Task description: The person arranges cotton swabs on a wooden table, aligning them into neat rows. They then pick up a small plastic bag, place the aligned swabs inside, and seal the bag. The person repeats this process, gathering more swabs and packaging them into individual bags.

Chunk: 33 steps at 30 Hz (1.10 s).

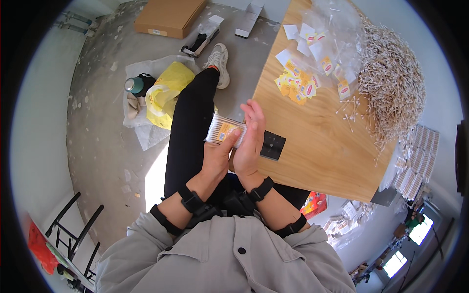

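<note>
A small clear pack of cotton swabs (pixel 225 131) with a yellow-orange label lies tilted in my left hand (pixel 217 155), whose thumb presses on its front. My right hand (pixel 250 139) stands upright at the right end of the pack, fingers stretched out, its palm against or very close to that end. Both hands are above my lap at the left edge of the wooden table (pixel 312 141). Yellow and white label cards (pixel 298 83) lie on the table beyond my right hand. A large heap of loose cotton swabs (pixel 393 73) rises at the far right.
Clear plastic bags (pixel 337 29) lie at the back of the table. A black plate (pixel 272 145) sits near its left edge. Stacked swab packs (pixel 417 156) stand at the right. On the floor are a yellow bag (pixel 168 93), a bottle (pixel 134 85) and a cardboard box (pixel 168 17).
</note>
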{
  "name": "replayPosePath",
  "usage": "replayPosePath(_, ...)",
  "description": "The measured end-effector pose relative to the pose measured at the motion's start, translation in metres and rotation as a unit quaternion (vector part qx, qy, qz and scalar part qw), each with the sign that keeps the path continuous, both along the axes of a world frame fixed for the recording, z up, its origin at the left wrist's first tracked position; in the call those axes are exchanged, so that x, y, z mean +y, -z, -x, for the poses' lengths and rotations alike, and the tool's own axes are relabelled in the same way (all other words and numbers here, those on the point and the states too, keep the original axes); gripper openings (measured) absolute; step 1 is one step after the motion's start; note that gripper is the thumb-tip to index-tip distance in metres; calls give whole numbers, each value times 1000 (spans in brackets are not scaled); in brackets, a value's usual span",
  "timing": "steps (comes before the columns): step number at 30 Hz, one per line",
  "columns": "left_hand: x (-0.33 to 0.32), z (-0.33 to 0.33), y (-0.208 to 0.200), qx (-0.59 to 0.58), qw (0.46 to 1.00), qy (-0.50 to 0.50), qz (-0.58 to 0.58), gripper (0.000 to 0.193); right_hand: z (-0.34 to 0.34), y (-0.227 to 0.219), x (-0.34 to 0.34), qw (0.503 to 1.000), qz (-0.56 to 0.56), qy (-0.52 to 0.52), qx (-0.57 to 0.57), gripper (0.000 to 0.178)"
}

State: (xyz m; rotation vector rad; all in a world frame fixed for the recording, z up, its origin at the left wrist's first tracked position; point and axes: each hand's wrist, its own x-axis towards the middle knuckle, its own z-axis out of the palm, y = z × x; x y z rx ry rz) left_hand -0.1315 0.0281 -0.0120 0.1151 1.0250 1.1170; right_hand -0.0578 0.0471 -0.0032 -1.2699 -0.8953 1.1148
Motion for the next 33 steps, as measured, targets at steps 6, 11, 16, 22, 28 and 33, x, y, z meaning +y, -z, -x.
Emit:
replayPosePath(6, 2, 7, 1, 37, 999, -23, 7, 39, -2, -5, 2, 1000, 8, 9, 10, 54)
replayPosePath(11, 1, 8, 2, 57, 998, 3, 2, 33, 4, -14, 0, 1000, 8, 7, -14, 54)
replayPosePath(16, 4, 15, 2, 59, 998, 12, 11, 31, 8, -14, 3, 997, -11, -26, -67, 55)
replayPosePath(22, 10, 48, -34, 222, 972, 1, -72, 26, 38, -30, 13, 994, -77, -48, -64, 64)
replayPosePath(28, 16, 61, -81, 240, 959, -12, -149, 37, 57, -77, 13, 987, -138, -66, 48, 71)
replayPosePath(33, 10, 43, -89, 98, 991, 10, -90, 34, 10, -91, 12, 979, -90, -142, 117, 58)
